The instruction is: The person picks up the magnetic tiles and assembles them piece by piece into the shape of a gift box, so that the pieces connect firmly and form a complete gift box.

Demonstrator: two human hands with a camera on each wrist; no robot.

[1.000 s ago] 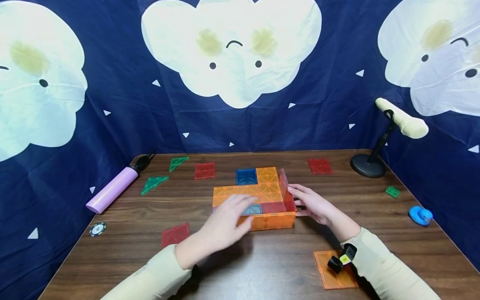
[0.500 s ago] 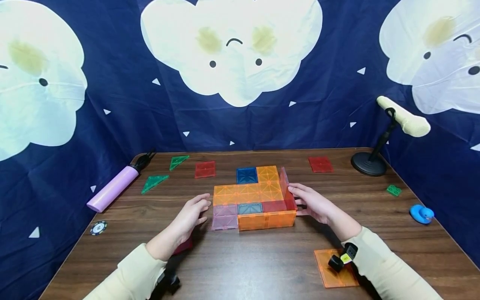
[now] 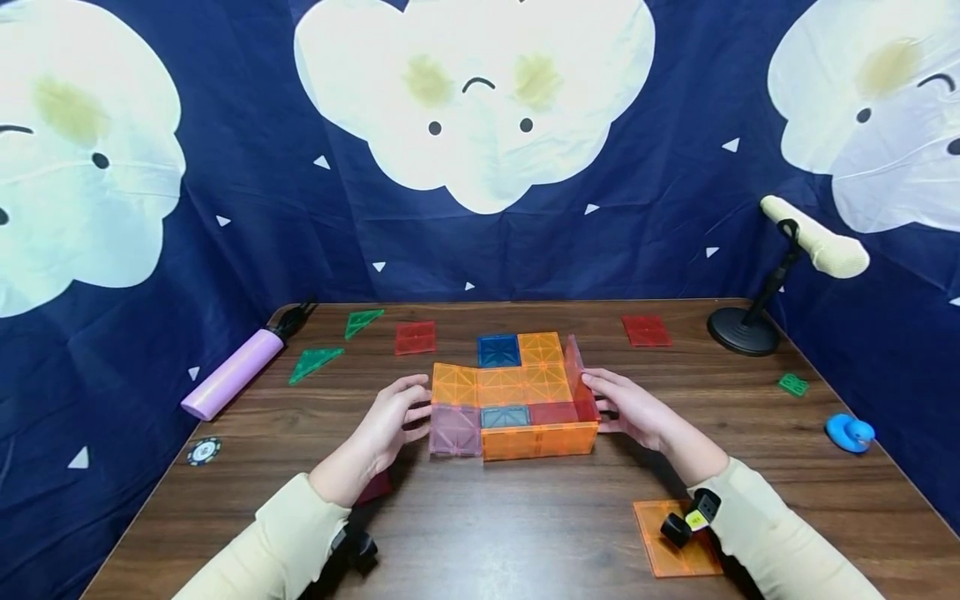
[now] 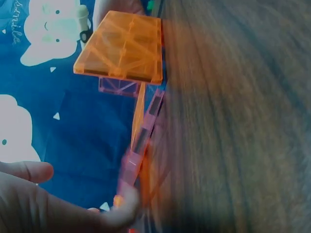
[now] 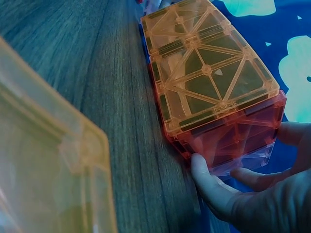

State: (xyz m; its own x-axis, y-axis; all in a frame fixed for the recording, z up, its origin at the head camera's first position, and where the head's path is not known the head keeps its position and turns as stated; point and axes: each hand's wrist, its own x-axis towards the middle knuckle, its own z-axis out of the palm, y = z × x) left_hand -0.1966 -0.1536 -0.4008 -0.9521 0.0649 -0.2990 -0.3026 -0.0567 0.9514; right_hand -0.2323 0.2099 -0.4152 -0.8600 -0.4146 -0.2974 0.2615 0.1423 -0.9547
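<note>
along the left edge of the table (image 3: 525,533) lay a lilac cylinder (image 3: 234,372). your left hand (image 3: 384,423), fingers spread, met the left edge of a tilted purple tile (image 3: 455,431). the joined tile structure (image 3: 501,386) lay midway between the table's left and right edges; against its red end wall (image 3: 587,403) you spread the fingers of your right hand (image 3: 628,408). an orange tile (image 3: 651,546) lay toward the near right corner, a microphone (image 3: 821,240) by the far right corner.
</note>
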